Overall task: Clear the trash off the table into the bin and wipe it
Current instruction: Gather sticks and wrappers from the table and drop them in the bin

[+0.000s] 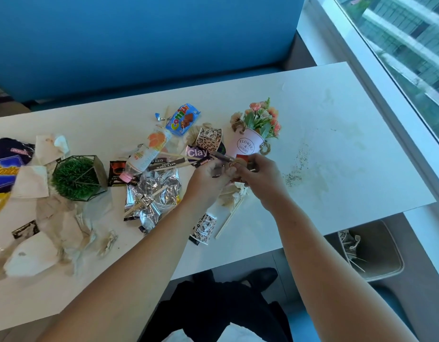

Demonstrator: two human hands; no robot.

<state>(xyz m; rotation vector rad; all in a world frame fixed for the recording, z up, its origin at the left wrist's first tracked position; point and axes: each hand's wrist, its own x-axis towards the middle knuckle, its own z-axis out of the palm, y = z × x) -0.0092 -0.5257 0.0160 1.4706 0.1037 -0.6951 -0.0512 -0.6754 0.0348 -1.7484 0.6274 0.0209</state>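
Both hands meet over mid-table [337,114]; left hand [208,180] curled round a wrapper bundle [225,166] of dark sachets and scraps; right hand [260,178] pinches the same bundle from the other side, fingers bent; which scrap sits under which finger I cannot tell.

Dial centred on my hands, 12 pointing away from me:
- pink flower pot [245,145] at 12, just past my knuckles
- leopard cup [209,139] at 11
- plastic bottle [146,155] lying flat at 10
- crumpled foil [151,193] at 8
- crushed paper cup [204,228] at 6; wooden stick [229,218] just beside it
- crumbs [297,166] and pale stains at 3
- grass ball [76,178] in a glass holder and soiled napkins [30,186] far out at 9

Bin [383,245] on the floor at 4, past the table edge; some trash lies in it.
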